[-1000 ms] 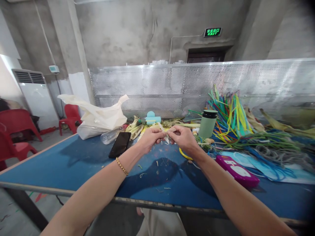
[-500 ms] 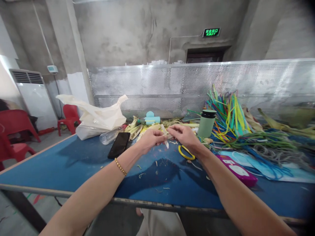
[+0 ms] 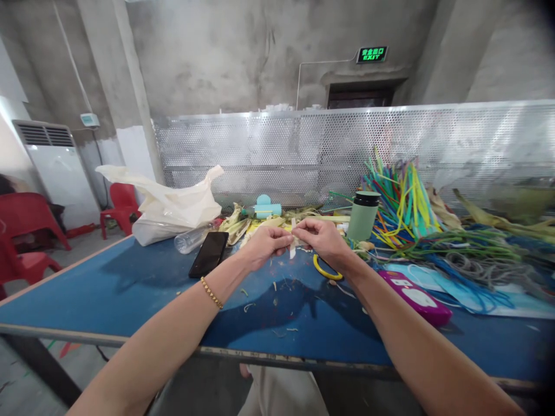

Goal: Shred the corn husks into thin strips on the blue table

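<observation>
Over the middle of the blue table [image 3: 143, 294], my left hand [image 3: 265, 245] and my right hand [image 3: 323, 238] meet fingertip to fingertip. Both pinch a thin pale husk strip [image 3: 292, 252], whose ends stick out above and below the fingers. The part between the fingertips is hidden. Beneath my right wrist lies a yellow loop handle [image 3: 323, 270], like that of scissors, partly covered by the arm. Pale husks [image 3: 236, 228] are heaped just behind my hands, and small scraps [image 3: 248, 308] are scattered on the table in front.
Left of my hands are a black phone [image 3: 208, 254], a clear bottle [image 3: 188, 241] and a white plastic bag [image 3: 177, 205]. On the right stand a green tumbler [image 3: 363, 218], a purple box [image 3: 416, 297], blue face masks [image 3: 511, 303] and a bundle of coloured strips [image 3: 407, 202].
The strip has turned from slanted to nearly upright between my fingers, and my fingertips have drawn closer together. The camera view has shifted slightly.
</observation>
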A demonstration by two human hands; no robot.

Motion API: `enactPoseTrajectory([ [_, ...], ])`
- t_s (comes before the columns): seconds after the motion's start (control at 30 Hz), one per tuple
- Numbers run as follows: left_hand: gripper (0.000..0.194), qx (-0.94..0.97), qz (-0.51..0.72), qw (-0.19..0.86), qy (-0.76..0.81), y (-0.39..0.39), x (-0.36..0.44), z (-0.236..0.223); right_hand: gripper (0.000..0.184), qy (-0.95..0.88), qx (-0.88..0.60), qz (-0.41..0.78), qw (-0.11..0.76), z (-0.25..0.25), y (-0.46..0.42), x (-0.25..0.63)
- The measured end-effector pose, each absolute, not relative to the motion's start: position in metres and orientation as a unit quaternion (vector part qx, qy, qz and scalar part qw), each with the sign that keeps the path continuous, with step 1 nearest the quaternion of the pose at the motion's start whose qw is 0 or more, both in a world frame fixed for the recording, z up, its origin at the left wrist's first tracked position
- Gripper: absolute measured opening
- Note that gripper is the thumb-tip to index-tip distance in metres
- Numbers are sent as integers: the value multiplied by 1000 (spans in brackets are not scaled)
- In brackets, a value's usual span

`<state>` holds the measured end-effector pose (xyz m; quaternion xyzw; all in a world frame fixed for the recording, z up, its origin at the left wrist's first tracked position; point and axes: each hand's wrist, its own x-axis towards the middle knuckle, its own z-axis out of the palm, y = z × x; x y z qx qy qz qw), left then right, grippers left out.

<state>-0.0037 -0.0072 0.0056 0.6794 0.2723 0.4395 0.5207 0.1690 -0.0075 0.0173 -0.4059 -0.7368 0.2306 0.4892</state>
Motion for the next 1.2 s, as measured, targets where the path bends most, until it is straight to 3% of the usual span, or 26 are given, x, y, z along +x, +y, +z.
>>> enactPoseTrajectory([
  [0.37, 34, 706, 435, 479, 287, -9, -5, 8, 27, -727, -413, 237, 494, 21, -12, 166],
  [0.67, 13, 700, 447, 466, 305, -14, -2, 10, 23, -723, -413, 218, 509, 17, -11, 164],
  [0.93, 24, 667, 477, 473, 322, -13, 0, 10, 26, -725, -413, 211, 510, 17, -11, 163],
  [1.2, 24, 664, 486, 461, 333, -10, -1, 9, 34, -759, -417, 250, 434, 19, -12, 169],
])
